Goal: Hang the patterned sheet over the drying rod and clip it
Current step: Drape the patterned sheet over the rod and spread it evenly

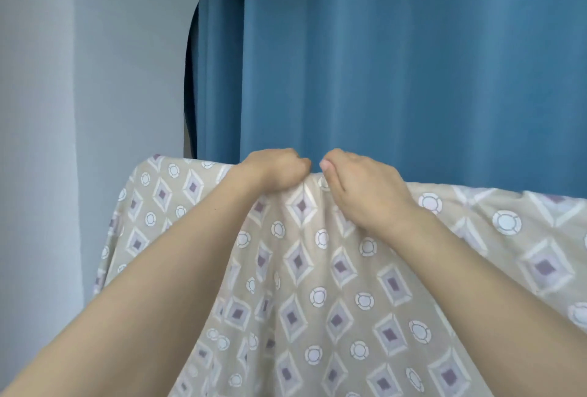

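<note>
Both fists sit at the sheet's (317, 285) top fold: left hand (274, 169) at 11 o'clock, right hand (362, 187) at 1 o'clock, each gripping fabric.

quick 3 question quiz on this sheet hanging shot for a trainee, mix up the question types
1. True or false: both hands grip the top fold of the patterned sheet.
2. Multiple choice: what hangs behind the sheet? A) a white blind B) a blue curtain C) a bare window
3. Short answer: is any clip visible on the sheet?

Key
1. True. The left hand and right hand hold the fold close together, fingers curled into the fabric.
2. B, the blue curtain.
3. No clip shows, and the rod itself is hidden under the fabric.
</note>
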The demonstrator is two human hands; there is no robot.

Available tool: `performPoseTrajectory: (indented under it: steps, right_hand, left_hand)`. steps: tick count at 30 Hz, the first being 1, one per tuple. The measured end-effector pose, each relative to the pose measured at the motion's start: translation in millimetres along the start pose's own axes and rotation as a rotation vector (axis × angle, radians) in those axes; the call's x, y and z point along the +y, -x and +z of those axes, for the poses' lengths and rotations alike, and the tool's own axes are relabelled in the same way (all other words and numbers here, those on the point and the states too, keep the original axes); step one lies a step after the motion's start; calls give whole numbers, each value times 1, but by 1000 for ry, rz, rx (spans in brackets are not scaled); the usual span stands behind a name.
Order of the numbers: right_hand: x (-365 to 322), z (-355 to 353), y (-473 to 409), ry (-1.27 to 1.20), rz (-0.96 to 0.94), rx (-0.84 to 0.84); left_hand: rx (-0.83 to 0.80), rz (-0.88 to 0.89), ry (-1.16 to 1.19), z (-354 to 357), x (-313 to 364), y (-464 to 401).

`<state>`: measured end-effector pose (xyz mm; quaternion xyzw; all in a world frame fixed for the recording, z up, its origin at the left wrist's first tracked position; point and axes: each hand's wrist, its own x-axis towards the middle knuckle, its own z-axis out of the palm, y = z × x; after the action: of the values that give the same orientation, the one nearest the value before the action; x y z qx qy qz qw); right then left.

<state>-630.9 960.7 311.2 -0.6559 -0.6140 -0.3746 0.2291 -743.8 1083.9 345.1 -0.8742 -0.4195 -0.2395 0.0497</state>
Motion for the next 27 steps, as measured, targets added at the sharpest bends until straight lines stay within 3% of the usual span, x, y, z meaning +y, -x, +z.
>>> performPoseTrajectory:
  steps: [2,4,6,8,10,12,17,20,22,25,27]
  right_hand:
    - [-6,7,-8,33,36,-69]
    - [-4,7,-13,102,108,-131]
    - [2,3,-18,133,220,-240]
    - [7,-2,-29,125,339,-425]
    - [6,-7,-37,113,431,-543]
    - [-3,0,-43,165,448,-516]
    - [-54,48,-59,181,222,-17]
    - [-91,75,-80,205,155,14]
    - [-100,79,-93,247,253,-93]
    - [-93,65,-111,111,512,-422]
    - [-93,52,-121,32,634,-600]
  left_hand:
    - [120,30,81,9,-4,-4]
    - [401,9,182,25,-24,-2]
    - [696,-14,157,44,-63,4]
    - [805,1,83,56,-103,8]
    - [724,8,28,52,-120,1]
    - [556,-12,-22,35,-118,-13]
    - [-128,36,22,-10,-129,-50]
    - [-244,81,82,-14,-141,-59]
    - [-66,188,43,-3,-151,-65]
    - [520,215,78,35,-177,-55]
    - [707,196,-2,52,-195,-43]
